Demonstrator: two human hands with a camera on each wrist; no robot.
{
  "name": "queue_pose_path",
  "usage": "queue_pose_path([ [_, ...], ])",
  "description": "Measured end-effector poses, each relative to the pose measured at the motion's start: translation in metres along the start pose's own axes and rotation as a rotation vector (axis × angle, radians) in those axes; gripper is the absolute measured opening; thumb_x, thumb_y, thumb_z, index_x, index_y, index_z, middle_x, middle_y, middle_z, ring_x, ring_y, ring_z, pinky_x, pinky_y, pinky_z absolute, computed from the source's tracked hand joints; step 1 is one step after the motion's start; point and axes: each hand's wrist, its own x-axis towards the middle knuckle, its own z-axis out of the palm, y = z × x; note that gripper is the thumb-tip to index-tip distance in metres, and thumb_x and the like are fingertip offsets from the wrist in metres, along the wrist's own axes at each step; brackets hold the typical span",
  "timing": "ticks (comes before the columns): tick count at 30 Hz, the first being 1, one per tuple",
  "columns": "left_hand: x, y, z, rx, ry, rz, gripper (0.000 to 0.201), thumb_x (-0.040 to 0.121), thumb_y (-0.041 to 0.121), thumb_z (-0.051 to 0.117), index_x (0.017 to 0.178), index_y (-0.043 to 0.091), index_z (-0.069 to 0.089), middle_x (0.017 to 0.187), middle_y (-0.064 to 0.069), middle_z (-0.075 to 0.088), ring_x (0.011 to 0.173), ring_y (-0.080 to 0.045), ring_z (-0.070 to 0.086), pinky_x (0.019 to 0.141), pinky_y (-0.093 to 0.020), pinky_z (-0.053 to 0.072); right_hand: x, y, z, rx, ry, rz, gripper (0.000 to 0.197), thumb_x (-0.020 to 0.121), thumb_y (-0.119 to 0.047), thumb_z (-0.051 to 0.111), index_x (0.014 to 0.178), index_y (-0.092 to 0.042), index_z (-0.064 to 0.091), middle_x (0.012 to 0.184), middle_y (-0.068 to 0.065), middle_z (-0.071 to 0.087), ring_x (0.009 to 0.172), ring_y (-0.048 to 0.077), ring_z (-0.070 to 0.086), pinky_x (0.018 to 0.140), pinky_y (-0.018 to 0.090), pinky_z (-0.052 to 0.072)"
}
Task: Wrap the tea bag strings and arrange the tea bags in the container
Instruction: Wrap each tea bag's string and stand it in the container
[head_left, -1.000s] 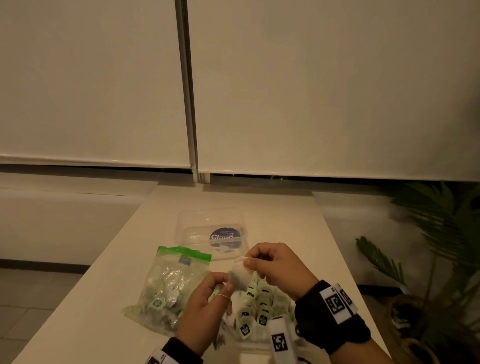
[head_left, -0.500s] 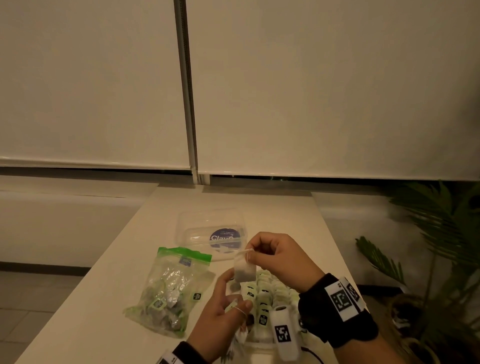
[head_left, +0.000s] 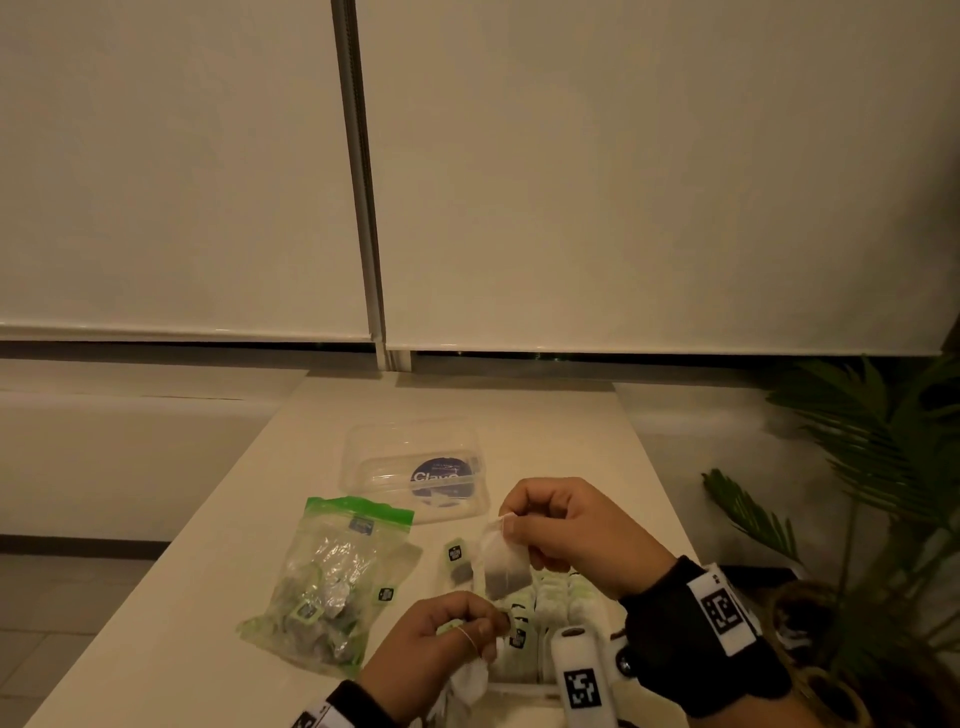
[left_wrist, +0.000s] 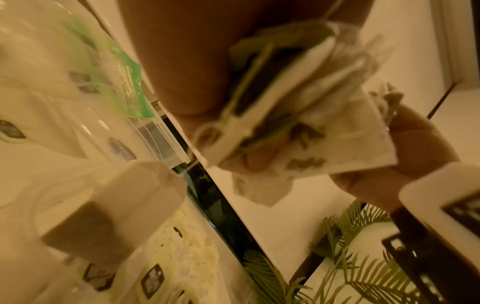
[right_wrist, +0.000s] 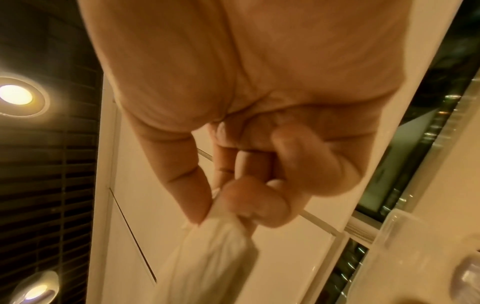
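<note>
tea bag held up over the container

the tea bag (head_left: 503, 564) was pinched at its top by the right hand (head_left: 569, 535) above the container (head_left: 519, 687); string and more bags were gripped by the curled left hand (head_left: 441, 642).

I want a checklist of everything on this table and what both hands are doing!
Surface: pale table, dim light.
Job's things: tea bag hanging from the right hand; container near the front edge with rows of tea bags; zip bag of tea bags on the left.
Clutter: clear lid behind; loose tea bag on the table.
Hands: right hand pinches the tea bag's top; left hand holds several tea bags, string around a finger.
Cables: nothing seen.
Surroundings: window blinds, plant.
</note>
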Motion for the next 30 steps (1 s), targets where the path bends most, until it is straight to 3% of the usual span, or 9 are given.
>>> queue_pose_path([
  [4,0.005,0.008,-0.001,-0.094,0.076,0.030,0.024,0.075,0.017,0.068,0.096,0.015,0.079,0.102,-0.009,0.075,0.098,-0.016,0.069,0.087,-0.028,0.051,-0.007,0.008,0.012,0.026,-0.055,0.073,0.013,0.091,-0.004,0.061,0.080,-0.009,0.066,0.057,-0.001,0.055,0.048,0.009,0.047,0.046,0.018,0.032],
  [9,0.008,0.017,-0.003,-0.156,0.259,0.150,0.020,0.080,0.015,0.065,0.093,0.021,0.079,0.103,-0.004,0.075,0.103,-0.022,0.067,0.091,-0.035,0.050,-0.014,0.020,0.026,-0.059,-0.014,0.182,0.016,0.087,-0.003,0.061,0.072,-0.009,0.064,0.047,-0.005,0.053,0.042,0.007,0.048,0.044,0.014,0.036],
  [13,0.000,0.026,0.004,-0.044,0.332,0.318,0.017,0.074,0.016,0.062,0.082,0.027,0.072,0.084,0.005,0.072,0.081,-0.009,0.064,0.075,-0.018,0.047,-0.013,0.028,0.030,-0.070,0.028,0.261,0.018,0.084,-0.006,0.062,0.067,-0.007,0.060,0.045,-0.002,0.050,0.040,0.011,0.047,0.042,0.016,0.034],
  [16,-0.004,0.028,0.006,-0.039,0.287,0.357,0.034,0.075,0.017,0.064,0.103,0.036,0.061,0.083,0.000,0.072,0.079,-0.009,0.066,0.072,-0.019,0.049,-0.014,0.031,0.029,-0.021,0.030,0.326,0.013,0.085,-0.009,0.062,0.074,-0.003,0.062,0.044,0.002,0.050,0.037,0.012,0.043,0.038,0.018,0.031],
  [20,-0.006,0.029,0.001,0.151,0.180,0.466,0.011,0.076,0.029,0.060,0.085,0.029,0.068,0.095,0.007,0.074,0.094,-0.007,0.068,0.081,-0.018,0.048,-0.013,0.034,0.026,0.131,0.037,0.356,0.015,0.079,-0.014,0.062,0.079,0.000,0.063,0.048,0.006,0.048,0.041,0.016,0.047,0.036,0.020,0.029],
  [23,-0.006,0.026,-0.006,0.231,0.108,0.509,0.019,0.080,0.023,0.053,0.077,0.022,0.072,0.118,0.008,0.070,0.114,-0.013,0.063,0.094,-0.019,0.045,-0.015,0.034,0.022,0.272,0.036,0.375,0.021,0.088,-0.007,0.058,0.067,-0.005,0.059,0.051,0.006,0.049,0.044,0.017,0.053,0.034,0.019,0.029],
  [25,-0.006,0.026,-0.009,0.245,0.077,0.514,0.021,0.081,0.021,0.054,0.077,0.021,0.074,0.125,0.008,0.066,0.118,-0.015,0.061,0.095,-0.020,0.044,-0.018,0.034,0.020,0.342,0.029,0.372,0.025,0.090,-0.006,0.056,0.066,-0.008,0.064,0.055,0.007,0.054,0.045,0.017,0.054,0.033,0.017,0.030],
  [28,-0.005,0.025,-0.011,0.241,0.053,0.484,0.023,0.081,0.021,0.054,0.081,0.022,0.077,0.128,0.008,0.062,0.119,-0.015,0.060,0.094,-0.023,0.046,-0.019,0.035,0.019,0.308,-0.018,0.324,0.010,0.084,-0.013,0.067,0.075,-0.009,0.067,0.063,0.008,0.058,0.051,0.017,0.057,0.036,0.019,0.034],
  [30,-0.006,0.023,-0.012,0.105,0.072,0.399,0.025,0.081,0.022,0.058,0.099,0.021,0.076,0.126,0.001,0.064,0.118,-0.020,0.060,0.099,-0.036,0.048,-0.018,0.035,0.020,0.255,-0.020,0.281,0.004,0.084,-0.009,0.069,0.080,-0.008,0.067,0.069,0.007,0.062,0.053,0.016,0.058,0.037,0.020,0.035],
])
